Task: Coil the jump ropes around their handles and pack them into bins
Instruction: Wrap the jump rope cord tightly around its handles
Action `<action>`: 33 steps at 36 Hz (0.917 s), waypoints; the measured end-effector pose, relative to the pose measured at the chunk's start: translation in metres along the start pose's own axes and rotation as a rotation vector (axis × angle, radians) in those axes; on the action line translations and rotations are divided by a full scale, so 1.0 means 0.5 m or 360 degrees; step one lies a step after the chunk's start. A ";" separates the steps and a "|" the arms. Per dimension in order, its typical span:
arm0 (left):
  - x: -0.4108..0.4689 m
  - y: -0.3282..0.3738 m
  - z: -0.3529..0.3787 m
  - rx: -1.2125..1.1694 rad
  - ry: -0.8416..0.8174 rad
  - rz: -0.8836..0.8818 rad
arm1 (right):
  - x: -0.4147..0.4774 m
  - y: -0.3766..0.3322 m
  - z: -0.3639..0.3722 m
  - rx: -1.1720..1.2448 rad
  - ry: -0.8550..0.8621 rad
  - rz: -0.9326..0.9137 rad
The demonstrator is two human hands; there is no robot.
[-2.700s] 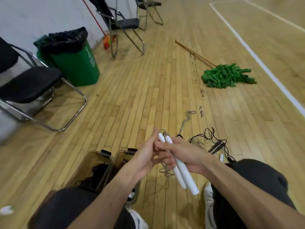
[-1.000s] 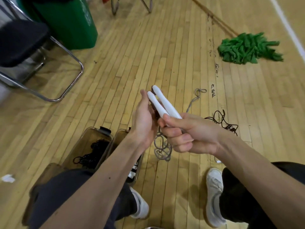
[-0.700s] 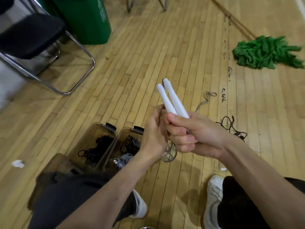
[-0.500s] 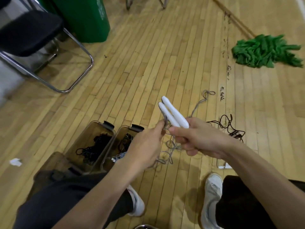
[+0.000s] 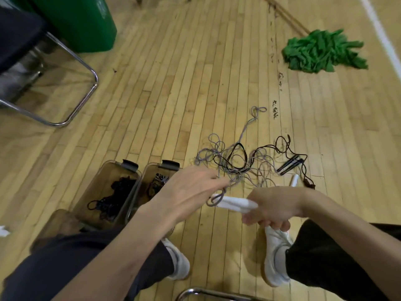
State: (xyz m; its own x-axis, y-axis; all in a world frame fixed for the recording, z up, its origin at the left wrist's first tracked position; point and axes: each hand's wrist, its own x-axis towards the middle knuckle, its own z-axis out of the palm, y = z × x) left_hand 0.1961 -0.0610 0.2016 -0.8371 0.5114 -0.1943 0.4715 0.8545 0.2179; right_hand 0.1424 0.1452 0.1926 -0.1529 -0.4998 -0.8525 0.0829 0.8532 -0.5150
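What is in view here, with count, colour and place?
white handles: two, white, held low centre
grey rope: one, grey, tangled on floor ahead
black rope: one, black, tangled with grey rope
loose handle: one, white, floor beside black rope
bins: two, clear brown, floor by left leg
trash can: one, green, upper left
chair: one, black and chrome, left
mop: one, green, upper right
shoes: two, white, floor
left hand: one, fingers pinching grey rope
right hand: one, fingers gripping white handles
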 end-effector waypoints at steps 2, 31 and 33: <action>-0.002 -0.002 -0.006 -0.0062 0.0016 0.0005 | 0.003 -0.005 0.010 -0.0054 -0.0061 -0.0023; -0.018 -0.013 -0.026 -0.1821 0.0039 -0.0372 | -0.006 -0.016 0.038 -0.0489 0.0614 -0.0512; -0.018 -0.013 -0.032 -0.2091 -0.0071 -0.0430 | -0.008 -0.019 0.038 -0.0489 0.0643 -0.0545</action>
State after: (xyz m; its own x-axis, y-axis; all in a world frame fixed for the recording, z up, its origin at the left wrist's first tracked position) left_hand 0.1963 -0.0727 0.2171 -0.8394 0.3659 -0.4018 -0.3408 0.2215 0.9137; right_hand 0.1611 0.1364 0.1993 -0.4871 -0.7084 -0.5108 -0.3158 0.6882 -0.6532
